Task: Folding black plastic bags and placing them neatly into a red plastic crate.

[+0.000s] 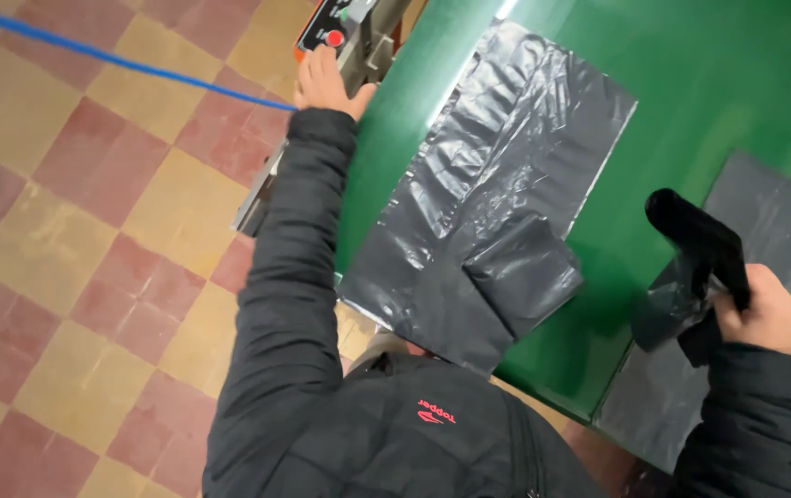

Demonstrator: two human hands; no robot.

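Glossy crinkled black plastic bag [497,194], smooth green table [718,83], matt floor tiles [91,277]

Black plastic bags [497,194], green table [718,83], red-yellow checkered floor [72,231].

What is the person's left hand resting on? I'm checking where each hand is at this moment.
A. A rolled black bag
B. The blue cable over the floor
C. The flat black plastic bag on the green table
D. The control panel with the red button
D: the left hand lies on the control panel just below its red button, while the right hand grips the rolled black bag.
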